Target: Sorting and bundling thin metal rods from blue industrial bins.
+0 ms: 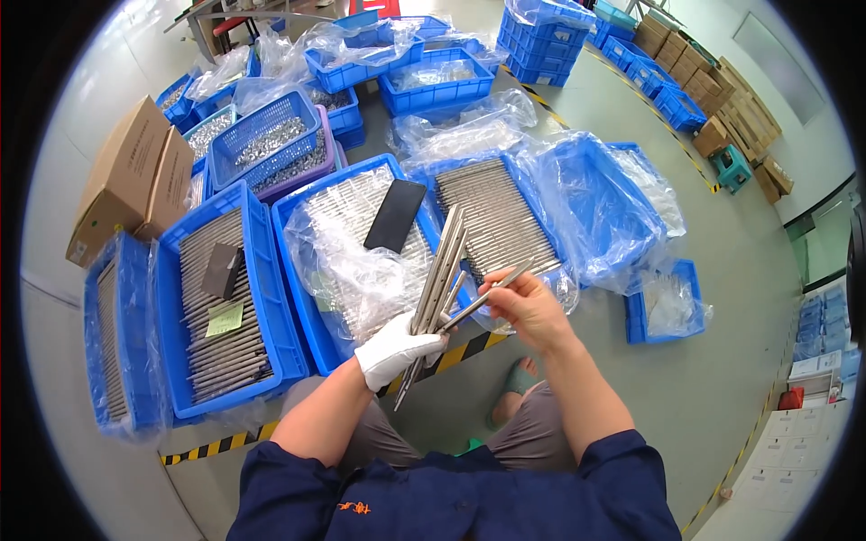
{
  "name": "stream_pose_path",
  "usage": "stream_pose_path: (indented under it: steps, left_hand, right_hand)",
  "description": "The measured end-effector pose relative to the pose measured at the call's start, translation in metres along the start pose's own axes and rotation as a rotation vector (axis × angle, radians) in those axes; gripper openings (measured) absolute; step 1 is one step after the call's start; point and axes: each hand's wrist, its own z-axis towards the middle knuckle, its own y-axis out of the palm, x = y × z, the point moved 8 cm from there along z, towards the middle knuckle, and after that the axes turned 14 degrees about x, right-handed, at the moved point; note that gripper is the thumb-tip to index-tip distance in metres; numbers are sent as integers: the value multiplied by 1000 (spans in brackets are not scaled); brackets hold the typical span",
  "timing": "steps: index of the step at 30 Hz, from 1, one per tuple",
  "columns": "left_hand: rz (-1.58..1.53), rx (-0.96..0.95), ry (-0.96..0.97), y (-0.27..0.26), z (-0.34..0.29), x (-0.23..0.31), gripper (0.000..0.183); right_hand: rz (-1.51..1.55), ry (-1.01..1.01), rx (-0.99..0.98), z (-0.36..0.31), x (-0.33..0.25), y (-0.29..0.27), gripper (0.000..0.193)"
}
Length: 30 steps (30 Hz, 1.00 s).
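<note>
My left hand (399, 349), in a white glove, is closed around a bundle of several slim metal rods (442, 270) that fan out at the upper end. Bare, my right hand (530, 311) pinches a single metal rod (487, 294) between thumb and fingers, its lower end close to the bundle. Just beyond my hands stands a blue bin of rods (494, 212) lined up side by side. Left of it, another blue bin (287, 212) holds paler rods under clear plastic, with a black flat case (395, 216) on top.
Farther left are a blue bin of rods (287, 347) with a yellow note (225, 319), a narrow blue bin (144, 397), and cardboard boxes (126, 176). Baskets of small metal parts (271, 140) sit behind. A plastic-lined blue bin (595, 216) and a smaller one (637, 317) are at right.
</note>
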Motion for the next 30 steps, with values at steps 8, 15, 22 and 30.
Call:
stream_pose_path:
  steps: [8, 15, 22, 30]
  left_hand:
    - [-39, -16, 56, 2, 2, -1, 24]
    - [-2, 110, 57, -10, 5, -5, 23]
    - [-85, 113, 66, -7, 1, 0, 21]
    - [-257, 45, 89, -5, -2, 22, 33]
  right_hand:
    - [-151, -34, -166, -8, 37, 31, 21]
    - [-136, -66, 30, 3, 16, 12, 19]
    - [18, 15, 56, 8, 28, 4, 17]
    - [5, 493, -441, -27, 78, 44, 16]
